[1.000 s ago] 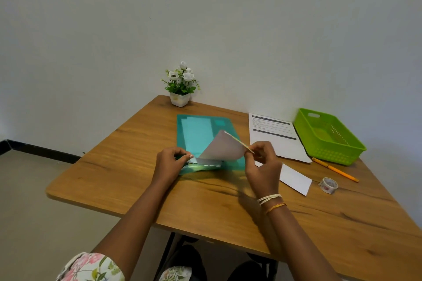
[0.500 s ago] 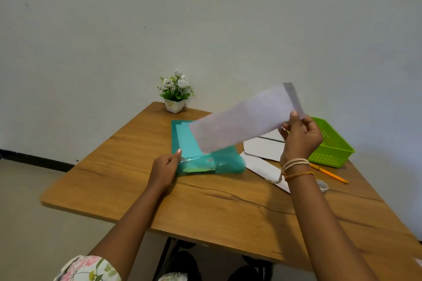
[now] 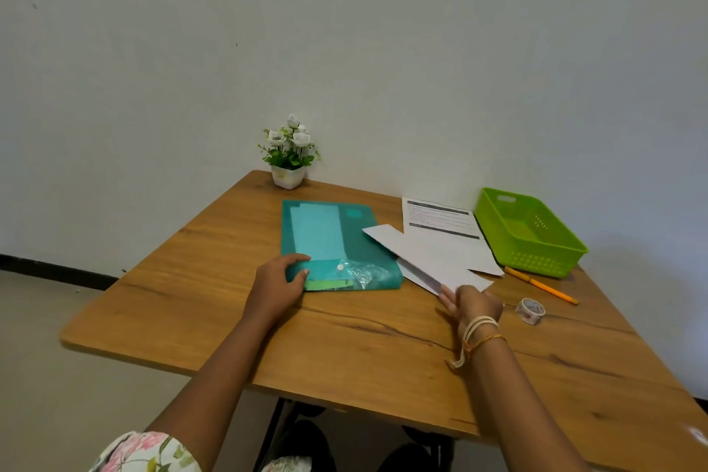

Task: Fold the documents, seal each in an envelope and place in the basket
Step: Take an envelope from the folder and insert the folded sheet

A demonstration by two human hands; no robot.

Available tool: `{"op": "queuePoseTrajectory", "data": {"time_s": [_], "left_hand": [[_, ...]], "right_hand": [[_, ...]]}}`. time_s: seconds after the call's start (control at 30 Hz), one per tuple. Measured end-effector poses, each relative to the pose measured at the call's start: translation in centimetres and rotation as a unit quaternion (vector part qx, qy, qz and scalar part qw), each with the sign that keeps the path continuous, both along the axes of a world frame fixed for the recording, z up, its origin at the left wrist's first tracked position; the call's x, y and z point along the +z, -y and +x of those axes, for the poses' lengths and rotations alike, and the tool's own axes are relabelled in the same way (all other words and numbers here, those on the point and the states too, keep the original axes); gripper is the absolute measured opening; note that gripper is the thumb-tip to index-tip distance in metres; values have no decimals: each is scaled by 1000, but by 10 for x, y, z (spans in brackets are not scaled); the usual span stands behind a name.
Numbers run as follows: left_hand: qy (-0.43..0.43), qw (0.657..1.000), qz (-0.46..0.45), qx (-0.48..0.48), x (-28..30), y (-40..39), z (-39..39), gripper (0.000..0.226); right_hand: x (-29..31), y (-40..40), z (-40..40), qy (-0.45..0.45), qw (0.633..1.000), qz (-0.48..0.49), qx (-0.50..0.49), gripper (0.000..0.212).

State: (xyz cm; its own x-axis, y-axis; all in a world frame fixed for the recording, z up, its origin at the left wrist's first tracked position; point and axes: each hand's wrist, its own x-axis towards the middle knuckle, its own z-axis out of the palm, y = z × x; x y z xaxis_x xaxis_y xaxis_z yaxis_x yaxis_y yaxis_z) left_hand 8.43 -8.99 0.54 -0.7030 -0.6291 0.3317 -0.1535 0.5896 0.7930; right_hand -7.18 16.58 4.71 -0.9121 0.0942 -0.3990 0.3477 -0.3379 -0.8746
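Note:
A teal plastic folder (image 3: 325,238) lies on the wooden table (image 3: 344,337), and my left hand (image 3: 281,282) presses on its near left corner. My right hand (image 3: 473,305) pinches the near end of a long white envelope (image 3: 425,257), which lies slanted on the table, over another white envelope (image 3: 419,274) and partly over a printed document (image 3: 440,218). The green basket (image 3: 528,234) stands at the back right with nothing in it.
A small potted plant (image 3: 289,155) stands at the back by the wall. An orange pencil (image 3: 542,284) lies in front of the basket, and a roll of tape (image 3: 530,310) sits just right of my right hand.
My right hand pulled the white envelope out of the folder, lifted it high, then brought it down to the right onto the papers. My left hand stayed on the folder.

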Motion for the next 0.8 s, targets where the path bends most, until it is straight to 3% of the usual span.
{"op": "queuePoseTrajectory", "data": {"time_s": [0.07, 0.17, 0.23, 0.33, 0.43, 0.6, 0.7, 0.8], "left_hand": [[0, 1000, -4, 15, -1, 0, -1, 27], [-8, 998, -8, 59, 0, 0, -1, 28], [-15, 996, -9, 86, 1, -2, 0, 29], [-13, 993, -15, 115, 2, -5, 0, 29], [-1, 992, -27, 125, 2, -5, -1, 28], [22, 990, -48, 128, 3, -9, -1, 30], [48, 988, -78, 122, 1, -9, -1, 31], [58, 987, -84, 125, 0, -9, -1, 31]], "right_hand": [[-5, -4, 0, 21, 998, 44, 41, 72], [-8, -6, 1, 8, 971, 211, 112, 52], [-7, -7, 5, -27, 925, 355, 134, 56], [0, -2, 18, -128, 835, 527, 92, 60], [4, 23, 39, -275, 774, 560, 106, 50], [-15, 74, 53, -479, 640, 530, 283, 36], [-17, 101, 55, -515, 580, 532, 341, 39], [-8, 124, 46, -480, 541, 564, 397, 45]]}}
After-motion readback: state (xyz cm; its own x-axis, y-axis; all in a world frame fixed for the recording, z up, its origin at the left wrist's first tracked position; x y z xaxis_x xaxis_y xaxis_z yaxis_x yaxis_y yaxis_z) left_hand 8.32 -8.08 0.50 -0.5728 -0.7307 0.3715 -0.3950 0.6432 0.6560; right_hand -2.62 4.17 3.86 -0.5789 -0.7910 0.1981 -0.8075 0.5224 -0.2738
